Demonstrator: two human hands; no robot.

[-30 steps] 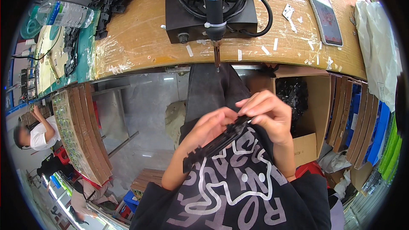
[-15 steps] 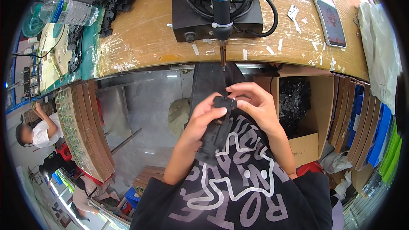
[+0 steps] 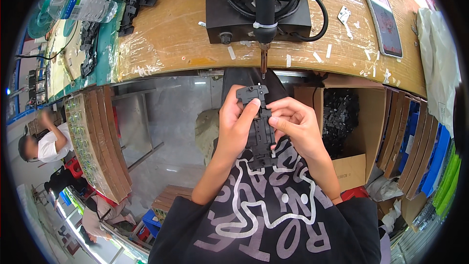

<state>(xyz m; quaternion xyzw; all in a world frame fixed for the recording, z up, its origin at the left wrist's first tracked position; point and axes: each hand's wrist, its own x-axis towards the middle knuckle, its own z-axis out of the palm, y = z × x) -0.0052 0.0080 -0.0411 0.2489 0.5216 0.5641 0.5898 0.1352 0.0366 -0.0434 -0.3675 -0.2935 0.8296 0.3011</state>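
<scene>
A long black moulded plastic part (image 3: 259, 129) is held upright in front of my chest, its face with small holes and raised edges towards me. My left hand (image 3: 236, 120) grips its upper left side, thumb across the front. At the right edge, the curled fingers and thumb of my right hand (image 3: 296, 123) close on the part; anything small between those fingertips is hidden. Just above the part, the bare metal tip of a blue-and-black soldering iron (image 3: 264, 29) points down over the table's front edge.
A black box with coiled cable (image 3: 215, 24) stands on the wooden table (image 3: 161, 49). A phone (image 3: 383, 19) lies right, a water bottle (image 3: 93, 7) left. Black parts fill a cardboard box (image 3: 369, 117) below right. Stacked trays (image 3: 100, 142) stand left; a person (image 3: 53, 142) sits beyond.
The black part has turned so its broad face shows, and it stands straighter. My right hand has slid down from its top end to its right edge. The view has shifted slightly.
</scene>
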